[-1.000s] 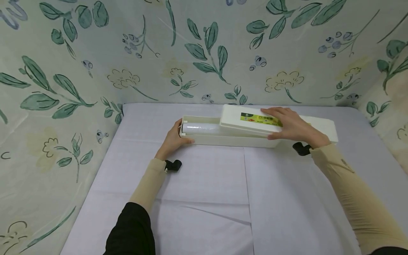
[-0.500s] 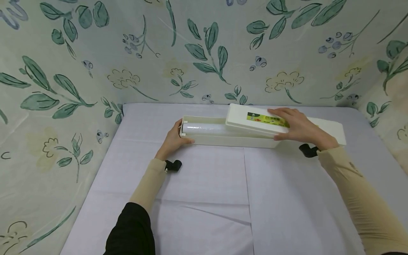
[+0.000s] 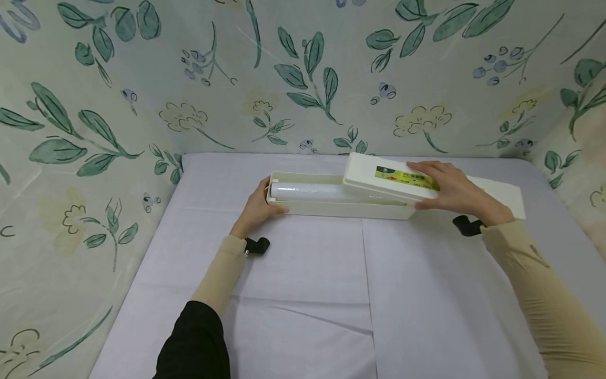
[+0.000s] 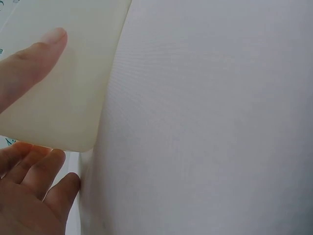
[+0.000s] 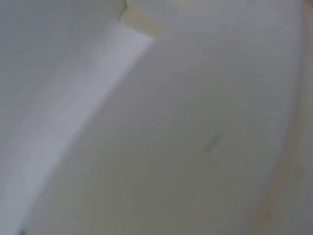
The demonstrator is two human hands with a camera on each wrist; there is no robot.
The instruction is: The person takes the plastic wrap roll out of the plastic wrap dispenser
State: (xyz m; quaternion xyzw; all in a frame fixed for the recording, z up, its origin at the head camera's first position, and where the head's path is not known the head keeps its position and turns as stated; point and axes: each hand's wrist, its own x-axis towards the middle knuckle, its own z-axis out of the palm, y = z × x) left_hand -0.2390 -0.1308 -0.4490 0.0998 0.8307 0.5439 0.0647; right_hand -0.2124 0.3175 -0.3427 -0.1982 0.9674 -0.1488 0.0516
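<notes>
A long white plastic-wrap box (image 3: 331, 210) lies across the table with its left part uncovered. Inside it shows a pale, shiny roll of plastic wrap (image 3: 303, 190). My left hand (image 3: 256, 209) grips the box's left end, thumb along the front wall. In the left wrist view the thumb lies on the box wall (image 4: 80, 93), with the fingers around the end. The white lid (image 3: 362, 171), with a yellow-green label (image 3: 404, 178), sits at a slant over the box's right part and sticks out past it. My right hand (image 3: 454, 190) grips the lid across its width.
A white cloth (image 3: 303, 273) with fold creases covers the table. Behind and to the left hangs a leaf-patterned curtain (image 3: 227, 100). Small black wrist cameras (image 3: 258, 246) sit at both cuffs. The right wrist view is filled by a blurred pale surface.
My right hand has slid the lid to the right along the box, baring more of the roll. The left hand and the box have stayed in place.
</notes>
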